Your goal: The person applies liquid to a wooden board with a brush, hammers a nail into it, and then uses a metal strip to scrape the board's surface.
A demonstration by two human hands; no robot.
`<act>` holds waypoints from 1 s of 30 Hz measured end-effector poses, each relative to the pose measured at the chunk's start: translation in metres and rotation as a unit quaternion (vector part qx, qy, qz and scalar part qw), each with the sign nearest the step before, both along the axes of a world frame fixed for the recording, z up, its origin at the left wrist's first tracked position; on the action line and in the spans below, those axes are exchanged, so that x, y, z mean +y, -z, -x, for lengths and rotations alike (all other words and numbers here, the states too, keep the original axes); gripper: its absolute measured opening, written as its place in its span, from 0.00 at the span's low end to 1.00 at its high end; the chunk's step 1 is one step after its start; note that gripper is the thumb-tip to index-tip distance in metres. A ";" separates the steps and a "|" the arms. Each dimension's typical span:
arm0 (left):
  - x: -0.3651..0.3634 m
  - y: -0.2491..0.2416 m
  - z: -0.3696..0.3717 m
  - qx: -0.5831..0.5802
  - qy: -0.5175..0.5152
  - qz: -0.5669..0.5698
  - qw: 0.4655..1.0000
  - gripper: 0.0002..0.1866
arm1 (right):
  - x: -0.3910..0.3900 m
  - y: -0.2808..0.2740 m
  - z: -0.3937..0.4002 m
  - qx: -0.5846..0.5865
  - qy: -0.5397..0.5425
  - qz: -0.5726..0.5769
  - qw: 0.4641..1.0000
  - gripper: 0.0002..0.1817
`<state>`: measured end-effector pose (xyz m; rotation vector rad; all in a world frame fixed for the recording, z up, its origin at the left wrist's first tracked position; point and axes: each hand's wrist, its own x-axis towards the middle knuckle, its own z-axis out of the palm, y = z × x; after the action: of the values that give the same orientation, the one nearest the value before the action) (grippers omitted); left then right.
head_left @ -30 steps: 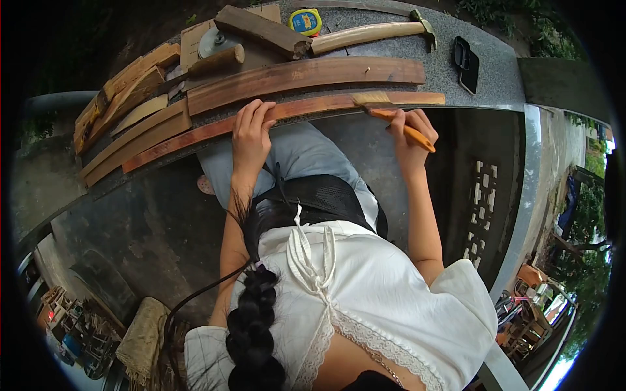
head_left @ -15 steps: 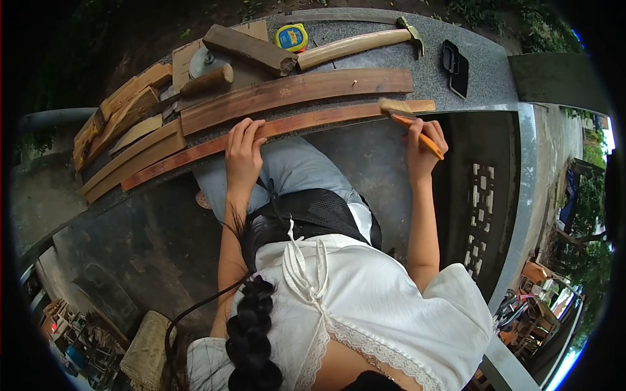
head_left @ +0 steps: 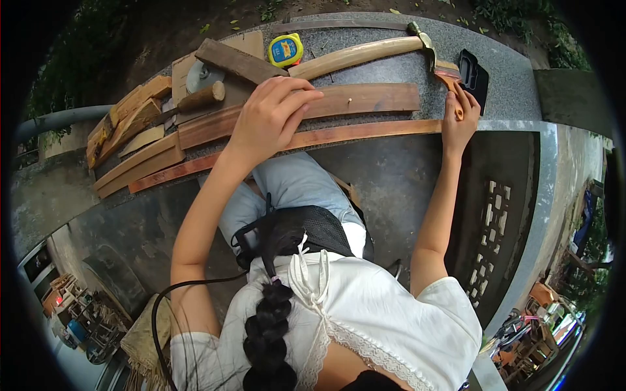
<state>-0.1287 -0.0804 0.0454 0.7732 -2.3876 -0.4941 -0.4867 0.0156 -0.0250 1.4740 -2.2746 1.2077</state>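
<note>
My right hand point(head_left: 460, 124) grips the orange handle of a paintbrush point(head_left: 448, 79). Its bristles lie close by the hammer head, to the left of a black plastic tray point(head_left: 475, 78). My left hand point(head_left: 266, 117) is raised over the boards, fingers loosely extended and holding nothing. Below it, a long narrow reddish wood strip point(head_left: 365, 133) runs along the near edge of the stone slab point(head_left: 508, 78). A wider brown board point(head_left: 385, 98) lies just behind the strip, partly covered by my left hand in this view.
A claw hammer point(head_left: 365, 55), a yellow tape measure point(head_left: 285, 50) and a thick wood block point(head_left: 238, 60) lie toward the back. A wood-handled tool point(head_left: 201, 98) rests near a grey disc point(head_left: 197, 78). Several wood offcuts point(head_left: 134, 107) are piled at the left.
My left hand has lifted off the narrow strip and moved up over the boards. My right hand has carried the paintbrush from the strip's right end toward the black tray.
</note>
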 end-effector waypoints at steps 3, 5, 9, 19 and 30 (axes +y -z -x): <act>-0.030 0.008 0.040 -0.010 0.053 0.048 0.997 0.09 | 0.003 0.012 -0.008 -0.179 -0.017 -0.001 0.984 0.16; -0.048 0.025 0.064 -0.016 0.092 0.052 0.994 0.08 | 0.009 0.022 -0.004 -0.059 -0.027 -0.066 0.996 0.15; -0.067 0.052 0.100 -0.054 0.018 0.051 0.997 0.11 | 0.013 0.031 -0.015 -0.189 -0.010 -0.042 0.981 0.16; -0.089 0.066 0.136 -0.194 -0.032 -0.010 0.980 0.19 | -0.001 0.021 -0.013 -0.089 0.010 -0.110 0.990 0.18; -0.013 -0.014 0.095 -0.014 -0.054 0.037 0.998 0.20 | 0.016 -0.038 -0.084 -0.395 -0.138 0.020 0.908 0.23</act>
<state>-0.2233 -0.0932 0.0589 0.8757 -2.3613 -0.3497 -0.4024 0.0312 0.0134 1.5029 -2.4941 2.2613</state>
